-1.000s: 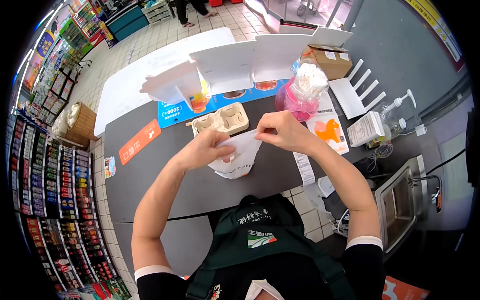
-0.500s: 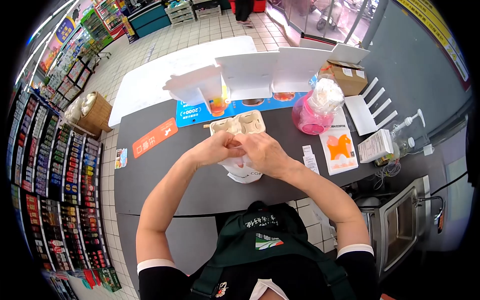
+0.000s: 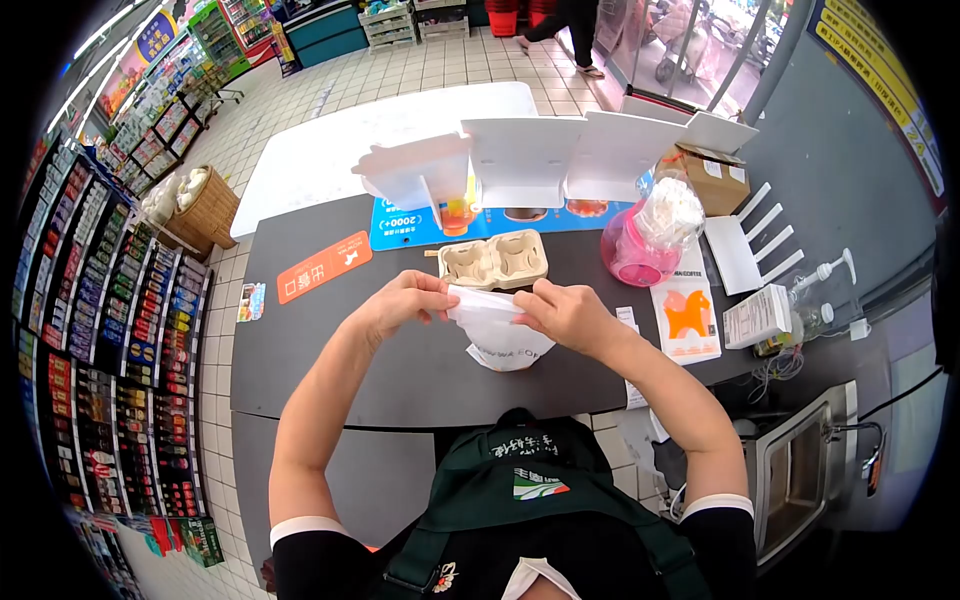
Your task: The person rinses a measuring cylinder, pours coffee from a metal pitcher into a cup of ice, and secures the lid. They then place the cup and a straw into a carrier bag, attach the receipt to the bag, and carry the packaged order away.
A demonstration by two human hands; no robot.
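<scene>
A white bag (image 3: 507,340) with dark lettering stands on the dark grey counter (image 3: 330,360) in front of me. My left hand (image 3: 408,302) pinches the left end of its top edge. The right end is pinched in my right hand (image 3: 562,315), so the top edge is stretched between both. What is inside the bag is hidden. Just behind it lies a beige moulded cup carrier (image 3: 493,260), close to my fingers but apart from them.
White panels (image 3: 525,160) stand behind a blue sheet (image 3: 405,225). An orange sign (image 3: 325,265) lies left. To the right are a pink container (image 3: 640,250), a white router (image 3: 735,250), a carton (image 3: 757,317) and a sink (image 3: 800,470). A person's legs (image 3: 580,35) show beyond.
My hands came together at the bag's top, then moved apart again, each still gripping the edge. The camera view has shifted, and the person in the background has moved.
</scene>
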